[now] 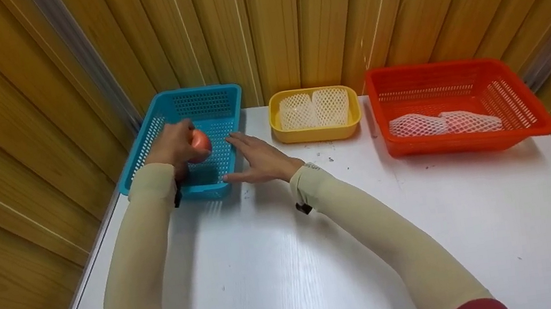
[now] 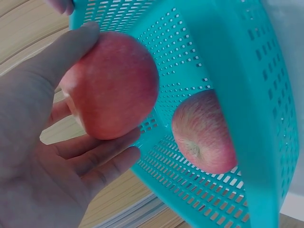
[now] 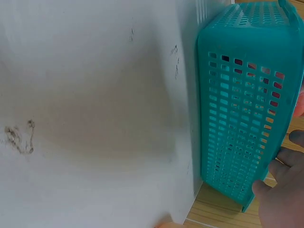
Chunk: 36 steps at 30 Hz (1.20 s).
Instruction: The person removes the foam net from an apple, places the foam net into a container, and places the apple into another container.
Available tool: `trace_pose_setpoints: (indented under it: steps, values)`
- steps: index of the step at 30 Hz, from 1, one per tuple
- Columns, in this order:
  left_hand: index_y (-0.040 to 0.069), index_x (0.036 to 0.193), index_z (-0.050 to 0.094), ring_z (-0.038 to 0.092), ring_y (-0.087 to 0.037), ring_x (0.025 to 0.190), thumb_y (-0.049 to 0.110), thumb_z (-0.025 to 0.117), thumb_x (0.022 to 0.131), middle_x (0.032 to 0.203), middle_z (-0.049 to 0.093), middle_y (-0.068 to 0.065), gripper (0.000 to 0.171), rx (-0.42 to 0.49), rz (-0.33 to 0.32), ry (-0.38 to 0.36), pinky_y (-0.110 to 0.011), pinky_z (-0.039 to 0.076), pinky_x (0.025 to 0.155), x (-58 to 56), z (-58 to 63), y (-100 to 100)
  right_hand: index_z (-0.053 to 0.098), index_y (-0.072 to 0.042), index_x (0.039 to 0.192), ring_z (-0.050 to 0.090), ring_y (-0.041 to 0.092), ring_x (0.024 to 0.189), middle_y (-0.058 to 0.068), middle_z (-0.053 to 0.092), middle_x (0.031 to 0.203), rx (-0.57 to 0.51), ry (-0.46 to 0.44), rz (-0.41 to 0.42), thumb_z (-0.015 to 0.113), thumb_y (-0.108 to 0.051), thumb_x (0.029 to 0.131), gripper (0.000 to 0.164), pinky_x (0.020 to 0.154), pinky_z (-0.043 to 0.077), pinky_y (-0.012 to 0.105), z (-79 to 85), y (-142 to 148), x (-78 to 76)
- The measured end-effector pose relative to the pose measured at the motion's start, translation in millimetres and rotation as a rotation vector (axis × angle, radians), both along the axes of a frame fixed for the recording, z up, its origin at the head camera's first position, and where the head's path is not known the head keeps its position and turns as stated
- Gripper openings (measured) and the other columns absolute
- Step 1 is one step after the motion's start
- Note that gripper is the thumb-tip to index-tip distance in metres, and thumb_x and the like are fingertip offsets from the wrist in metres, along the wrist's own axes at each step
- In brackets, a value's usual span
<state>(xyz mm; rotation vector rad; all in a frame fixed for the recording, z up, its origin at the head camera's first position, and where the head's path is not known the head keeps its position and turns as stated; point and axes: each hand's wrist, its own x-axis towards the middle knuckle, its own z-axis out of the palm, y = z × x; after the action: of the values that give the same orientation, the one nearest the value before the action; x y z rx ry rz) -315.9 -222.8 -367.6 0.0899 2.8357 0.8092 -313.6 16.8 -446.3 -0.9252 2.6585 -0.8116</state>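
Observation:
My left hand (image 1: pixel 170 146) grips a red apple (image 2: pixel 116 88) between thumb and fingers, over the blue basket (image 1: pixel 203 189). In the left wrist view, a second apple (image 2: pixel 204 133) lies in the basket against its near wall; from the head view my left hand and wrist mostly cover that spot. My right hand (image 1: pixel 262 159) is at the basket's right side, fingers extended and spread, thumb towards the near corner. In the right wrist view its fingertips are at the basket's rim (image 3: pixel 280 142); whether all of them touch it I cannot tell.
A yellow basket (image 1: pixel 316 135) with two white foam net sleeves (image 1: pixel 331 107) stands to the right of the blue one. Farther right, a red basket (image 1: pixel 467 141) holds net-sleeved things (image 1: pixel 470 120). Wooden panel walls (image 1: pixel 273 25) border the white table (image 1: pixel 269 263) at the back and sides.

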Motion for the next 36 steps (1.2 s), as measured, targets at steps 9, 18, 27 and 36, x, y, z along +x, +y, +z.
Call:
trace_pose_setpoints:
  steps: [9, 18, 27, 36]
  values:
    - [0.019, 0.146, 0.048, 0.05, -0.034, 0.114, 0.015, 0.089, 0.08, 0.136, 0.053, -0.009, 0.078, 0.021, 0.074, -0.18, -0.059, 0.052, 0.097, 2.9, 1.9, 2, 0.019, -0.029, 0.165, 0.016, 0.022, 0.157, -0.007, 0.01, 0.172, 0.027, -0.031, -0.019, 0.058, -0.086, 0.079, 0.111, 0.125, 0.02, 0.045, 6.4, -4, 0.8]
    - [0.022, 0.158, 0.034, 0.042, -0.041, 0.126, 0.016, 0.084, 0.085, 0.15, 0.042, -0.014, 0.088, -0.008, 0.111, -0.363, -0.064, 0.047, 0.103, 17.2, 21.8, 17, 0.02, -0.025, 0.165, 0.017, 0.021, 0.157, -0.004, 0.011, 0.173, 0.038, -0.026, 0.002, 0.058, -0.083, 0.082, 0.109, 0.126, 0.018, 0.042, 8.1, -3, 1.7]
    - [0.024, 0.15, 0.043, 0.04, -0.043, 0.126, 0.009, 0.077, 0.091, 0.149, 0.042, -0.018, 0.07, -0.055, 0.091, -0.404, -0.065, 0.047, 0.101, 8.7, 17.5, 26, 0.024, -0.022, 0.165, 0.018, 0.02, 0.156, -0.003, 0.012, 0.172, 0.04, -0.02, 0.0, 0.06, -0.081, 0.083, 0.106, 0.126, 0.019, 0.04, 9.7, -2, -0.3]
    - [0.025, 0.149, 0.044, 0.04, -0.046, 0.127, 0.005, 0.079, 0.088, 0.151, 0.039, -0.021, 0.073, -0.042, 0.12, -0.458, -0.065, 0.054, 0.091, 7.3, 13.5, 29, 0.025, -0.023, 0.164, 0.019, 0.02, 0.156, -0.003, 0.011, 0.172, 0.035, -0.036, -0.002, 0.06, -0.082, 0.082, 0.107, 0.125, 0.021, 0.041, 9.2, -3, -0.5]
